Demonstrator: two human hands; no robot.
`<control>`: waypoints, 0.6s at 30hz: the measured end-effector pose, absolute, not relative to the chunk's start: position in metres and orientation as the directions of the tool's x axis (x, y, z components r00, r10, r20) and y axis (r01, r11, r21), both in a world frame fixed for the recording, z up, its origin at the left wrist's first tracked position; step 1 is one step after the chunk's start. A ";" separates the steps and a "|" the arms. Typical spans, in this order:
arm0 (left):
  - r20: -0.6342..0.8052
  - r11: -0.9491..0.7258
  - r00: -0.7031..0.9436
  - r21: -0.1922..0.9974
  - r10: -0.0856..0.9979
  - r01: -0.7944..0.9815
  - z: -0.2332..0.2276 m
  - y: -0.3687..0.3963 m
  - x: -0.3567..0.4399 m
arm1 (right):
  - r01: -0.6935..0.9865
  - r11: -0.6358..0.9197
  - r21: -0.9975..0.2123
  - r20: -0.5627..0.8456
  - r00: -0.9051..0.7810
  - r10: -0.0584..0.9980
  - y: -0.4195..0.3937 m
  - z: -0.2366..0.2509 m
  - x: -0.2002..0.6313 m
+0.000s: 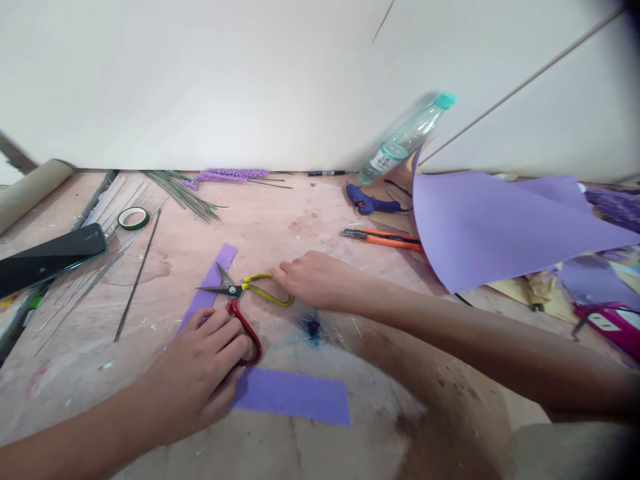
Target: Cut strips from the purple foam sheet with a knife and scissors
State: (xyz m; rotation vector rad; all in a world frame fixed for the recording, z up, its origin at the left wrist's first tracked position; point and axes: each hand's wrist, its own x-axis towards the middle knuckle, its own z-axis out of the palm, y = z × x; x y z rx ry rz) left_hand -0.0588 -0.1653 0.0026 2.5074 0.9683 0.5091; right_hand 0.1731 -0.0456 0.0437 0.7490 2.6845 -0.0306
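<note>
A pair of scissors (pixel 233 291) with one yellow and one red handle lies on the table, blades apart. My right hand (pixel 317 279) is closed around the end of the yellow handle. Beside the red handle, my left hand (pixel 205 370) has its fingers curled, with the handle touching or very near them. A wide purple strip (pixel 295 398) comes out from beneath its thumb, apparently gripped there; the fingertips are partly hidden. Under the blades lies a narrower purple strip (pixel 227 257), its lower end running behind my left fingers.
Left lie a phone (pixel 55 257), green tape (pixel 133 218), wires and green stems (pixel 183 193). At the back are purple flower stems (pixel 225 175) and a leaning bottle (pixel 400 150). A blue glue gun (pixel 373 200), orange-handled pliers (pixel 385 238) and a large purple sheet (pixel 500 223) are right.
</note>
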 end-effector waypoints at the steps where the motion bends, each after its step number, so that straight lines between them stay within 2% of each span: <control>1: 0.187 -0.679 0.694 0.486 0.696 0.550 0.002 -0.165 -0.059 | 0.506 0.861 0.052 -0.344 -0.800 0.491 -0.043 0.043 0.174; 7: 0.192 -0.687 0.699 0.481 0.689 0.545 0.002 -0.166 -0.060 | 0.530 0.841 -0.109 -0.334 -0.817 0.471 -0.034 0.047 0.182; 10: 0.175 -0.678 0.698 0.486 0.694 0.552 0.003 -0.167 -0.060 | 0.555 0.820 -0.138 -0.324 -0.808 0.492 -0.035 0.050 0.185; 15: 0.164 -0.675 0.700 0.484 0.695 0.557 0.003 -0.165 -0.059 | 0.608 0.792 -0.057 -0.282 -0.771 0.571 -0.049 0.054 0.181; 18: 0.166 -0.679 0.703 0.481 0.691 0.554 0.003 -0.165 -0.059 | 0.593 0.805 0.018 -0.274 -0.772 0.574 -0.058 0.056 0.173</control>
